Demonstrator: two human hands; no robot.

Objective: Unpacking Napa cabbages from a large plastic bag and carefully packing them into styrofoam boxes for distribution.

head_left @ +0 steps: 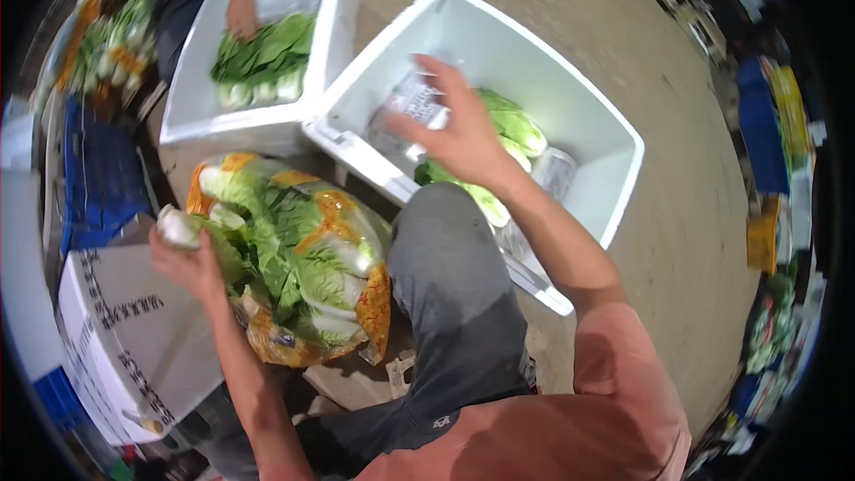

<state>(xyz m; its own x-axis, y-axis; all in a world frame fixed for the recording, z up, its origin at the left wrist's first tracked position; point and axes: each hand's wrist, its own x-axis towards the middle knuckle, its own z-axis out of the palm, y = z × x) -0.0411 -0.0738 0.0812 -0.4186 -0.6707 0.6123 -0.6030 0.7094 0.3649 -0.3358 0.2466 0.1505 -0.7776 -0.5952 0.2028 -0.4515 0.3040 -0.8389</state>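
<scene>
My left hand [189, 269] is closed around a leafy cabbage [181, 227], its white stem end showing beside my fingers. That cabbage lies at the left mouth of a clear and orange plastic bag [335, 208] full of leafy cabbages. My right hand [456, 135] hangs over a white foam box [579, 80], fingers apart and nothing in them. Inside that box are pale green cabbages [517, 127], partly hidden by my arm, and clear plastic-wrapped packs [556, 171] at their sides.
Another person's hand [241, 14] touches dark leafy greens [267, 53] in a second foam box [191, 116]. A white carton [169, 321] stands at left, near a blue crate [98, 169]. More bagged vegetables [120, 44] sit far left. Crates and goods [770, 125] line the right.
</scene>
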